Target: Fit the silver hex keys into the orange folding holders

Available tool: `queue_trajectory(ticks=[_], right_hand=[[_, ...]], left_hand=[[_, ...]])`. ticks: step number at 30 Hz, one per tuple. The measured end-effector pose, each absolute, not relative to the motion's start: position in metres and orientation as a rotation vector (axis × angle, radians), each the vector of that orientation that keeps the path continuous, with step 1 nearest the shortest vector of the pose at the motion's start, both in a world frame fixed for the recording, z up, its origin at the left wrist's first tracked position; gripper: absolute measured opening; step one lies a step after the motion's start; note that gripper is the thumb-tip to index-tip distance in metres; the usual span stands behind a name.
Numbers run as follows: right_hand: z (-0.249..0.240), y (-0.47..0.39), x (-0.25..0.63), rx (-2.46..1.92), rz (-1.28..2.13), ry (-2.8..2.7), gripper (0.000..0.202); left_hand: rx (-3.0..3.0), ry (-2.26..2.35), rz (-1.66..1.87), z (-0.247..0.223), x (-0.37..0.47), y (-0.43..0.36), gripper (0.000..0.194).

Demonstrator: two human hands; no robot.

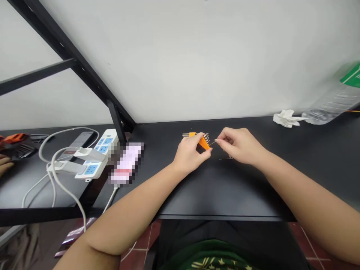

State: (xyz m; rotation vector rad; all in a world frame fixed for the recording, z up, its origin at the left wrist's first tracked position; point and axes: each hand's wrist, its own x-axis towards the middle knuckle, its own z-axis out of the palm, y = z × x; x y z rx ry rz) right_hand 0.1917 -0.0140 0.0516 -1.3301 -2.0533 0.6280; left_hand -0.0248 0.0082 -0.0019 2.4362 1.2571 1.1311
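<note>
My left hand (191,152) is closed around an orange hex key holder (204,143), thumb and fingers gripping its sides. Several silver hex keys (207,137) stick out of the holder, and straight ends show at its left. Just to the right, my right hand (237,144) pinches a thin hex key (213,142) between thumb and forefinger; its far end reaches the holder, but I cannot tell whether it sits inside. Another thin hex key (225,158) lies on the black table (219,191) below my right hand.
A phone (127,163) on a charging cable lies at the left, beside a white power strip (101,152) with plugs and cables. A black metal frame (92,82) rises there. Crumpled tissue (287,118) and a clear plastic bottle (329,107) lie at the back right against the wall.
</note>
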Motion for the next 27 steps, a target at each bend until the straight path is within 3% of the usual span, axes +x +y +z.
queue_trajectory(ticks=[4, 9, 17, 22, 27], right_hand=[[0.053, -0.017, 0.187, -1.458, 0.998, -1.837, 0.023], [0.042, -0.013, 0.186, -1.287, 1.262, -1.790, 0.018], [0.032, -0.003, 0.192, -1.075, 0.498, -2.211, 0.021], [0.028, -0.001, 0.195, -0.970, 0.347, -2.274, 0.024], [0.033, -0.007, 0.189, -1.143, 0.341, -2.297, 0.024]], left_hand=[[2.525, 1.238, 1.139, -0.003, -0.026, 0.009, 0.040], [2.494, 1.241, 1.079, 0.000, -0.024, 0.008, 0.039], [2.259, 1.177, 1.027, 0.003, -0.024, 0.007, 0.035], [2.205, 1.150, 1.043, 0.001, -0.024, 0.007, 0.034], [2.243, 1.211, 1.028, 0.001, -0.024, 0.007, 0.036]])
